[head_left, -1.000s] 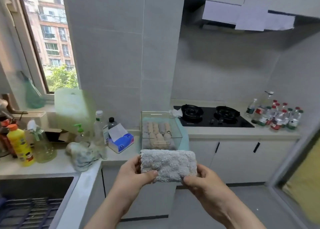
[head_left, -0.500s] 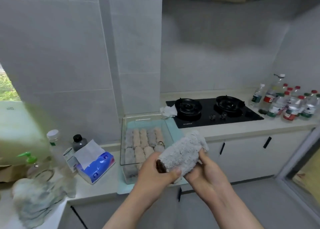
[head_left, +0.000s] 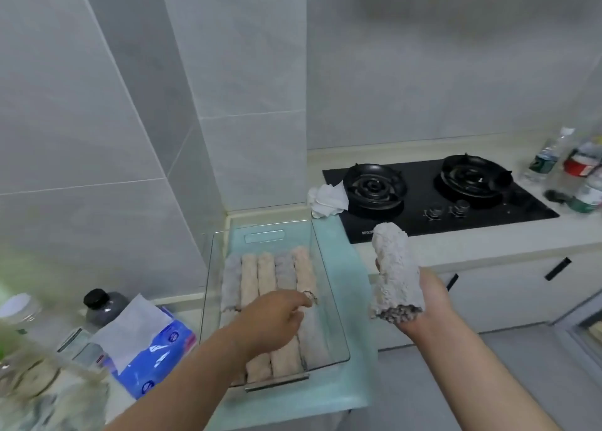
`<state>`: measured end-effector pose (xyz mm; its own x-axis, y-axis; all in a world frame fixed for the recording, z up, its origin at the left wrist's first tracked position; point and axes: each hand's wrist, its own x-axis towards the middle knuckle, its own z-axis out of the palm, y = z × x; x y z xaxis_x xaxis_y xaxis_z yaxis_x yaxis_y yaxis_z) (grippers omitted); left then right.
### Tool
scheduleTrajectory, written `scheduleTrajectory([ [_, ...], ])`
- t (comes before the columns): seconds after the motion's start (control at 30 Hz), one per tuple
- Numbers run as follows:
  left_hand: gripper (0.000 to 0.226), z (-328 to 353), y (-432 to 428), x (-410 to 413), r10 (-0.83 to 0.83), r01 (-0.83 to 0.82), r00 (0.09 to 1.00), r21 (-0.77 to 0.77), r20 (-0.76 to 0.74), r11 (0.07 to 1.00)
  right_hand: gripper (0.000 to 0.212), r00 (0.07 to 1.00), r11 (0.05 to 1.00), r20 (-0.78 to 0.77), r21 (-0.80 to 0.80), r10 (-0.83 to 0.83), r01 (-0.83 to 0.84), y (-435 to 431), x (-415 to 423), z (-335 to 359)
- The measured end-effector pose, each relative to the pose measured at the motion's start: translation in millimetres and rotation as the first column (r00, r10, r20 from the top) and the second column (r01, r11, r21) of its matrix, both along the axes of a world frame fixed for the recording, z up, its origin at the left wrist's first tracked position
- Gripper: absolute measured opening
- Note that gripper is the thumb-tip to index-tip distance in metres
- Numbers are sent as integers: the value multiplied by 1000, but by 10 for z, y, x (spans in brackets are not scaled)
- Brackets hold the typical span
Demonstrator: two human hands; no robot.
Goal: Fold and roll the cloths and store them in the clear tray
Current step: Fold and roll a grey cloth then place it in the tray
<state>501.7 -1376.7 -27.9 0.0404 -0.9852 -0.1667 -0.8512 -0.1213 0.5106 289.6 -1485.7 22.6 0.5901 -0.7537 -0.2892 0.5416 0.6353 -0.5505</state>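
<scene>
The clear tray (head_left: 209,287) stands on a teal mat (head_left: 353,267) on the counter. Several rolled cloths (head_left: 265,274), beige and grey, lie side by side in two rows inside it. My left hand (head_left: 273,319) reaches into the tray over the near row, and its outstretched fingertips touch the end of a far-row roll. To the right of the tray, my right hand (head_left: 430,306) grips a rolled grey-white fluffy cloth (head_left: 395,274) and holds it upright above the counter edge.
A black two-burner stove (head_left: 423,202) lies behind right, with a crumpled white rag (head_left: 325,199) at its left edge. Water bottles (head_left: 583,173) stand at far right. A blue tissue pack (head_left: 153,342), a dark-capped bottle (head_left: 101,306) and a cloth heap (head_left: 49,408) sit left.
The cloth went from a folded pad held in both hands to a finished roll. My left hand let go and reached into the tray; my right hand alone now holds the roll upright.
</scene>
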Motion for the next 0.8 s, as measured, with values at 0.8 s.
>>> scheduleTrajectory([
  [0.8, 54, -685, -240, 496, -655, 518, 731, 471, 189, 714, 19, 234, 950, -966, -172, -110, -262, 419, 1284, -822],
])
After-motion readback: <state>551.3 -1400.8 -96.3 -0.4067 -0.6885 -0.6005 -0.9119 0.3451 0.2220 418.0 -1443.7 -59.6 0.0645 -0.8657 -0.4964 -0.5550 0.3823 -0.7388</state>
